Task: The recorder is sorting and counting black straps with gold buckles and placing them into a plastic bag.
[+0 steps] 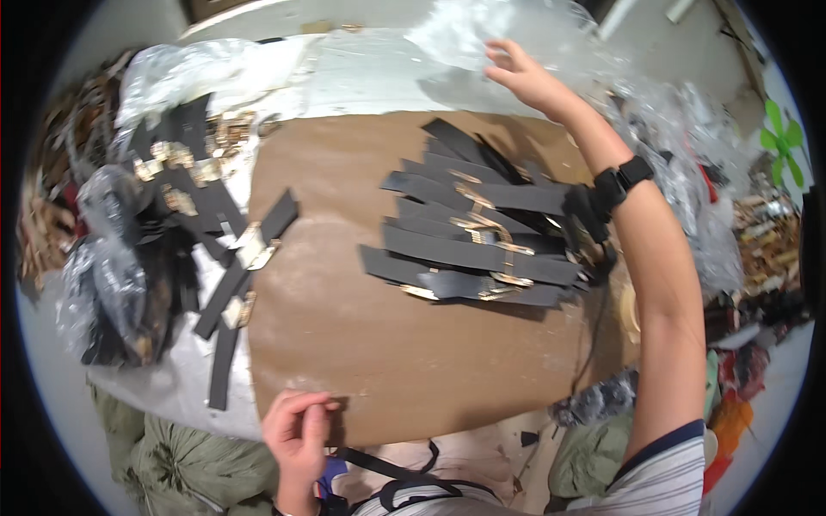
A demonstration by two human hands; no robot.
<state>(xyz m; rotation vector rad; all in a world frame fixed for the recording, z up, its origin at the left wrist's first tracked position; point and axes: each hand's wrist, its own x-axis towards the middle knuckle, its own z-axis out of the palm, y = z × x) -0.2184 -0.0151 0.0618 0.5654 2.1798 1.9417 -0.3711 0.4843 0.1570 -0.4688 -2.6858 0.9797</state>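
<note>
My right hand (520, 76) is raised over the far edge of the table, beside a clear plastic bag (469, 34). Its fingers are apart and nothing shows in them. At the near edge of the brown sheet (344, 344), my left hand (297, 430) has its fingers curled in; whatever it may hold is hidden. A pile of black straps with gold-coloured metal buckles (482, 241) lies on the sheet, left of my right forearm. More black straps with gold fittings (228, 301) are spread along the left side, some overlapping the sheet's left edge.
Crumpled clear plastic (107, 249) wraps dark things at the left. More clear plastic (688, 189) heaps up right of my arm, near a green fan-shaped thing (783, 142). Green sacks (189, 456) sit below the table's near left corner. Brown scraps (56, 181) pile up far left.
</note>
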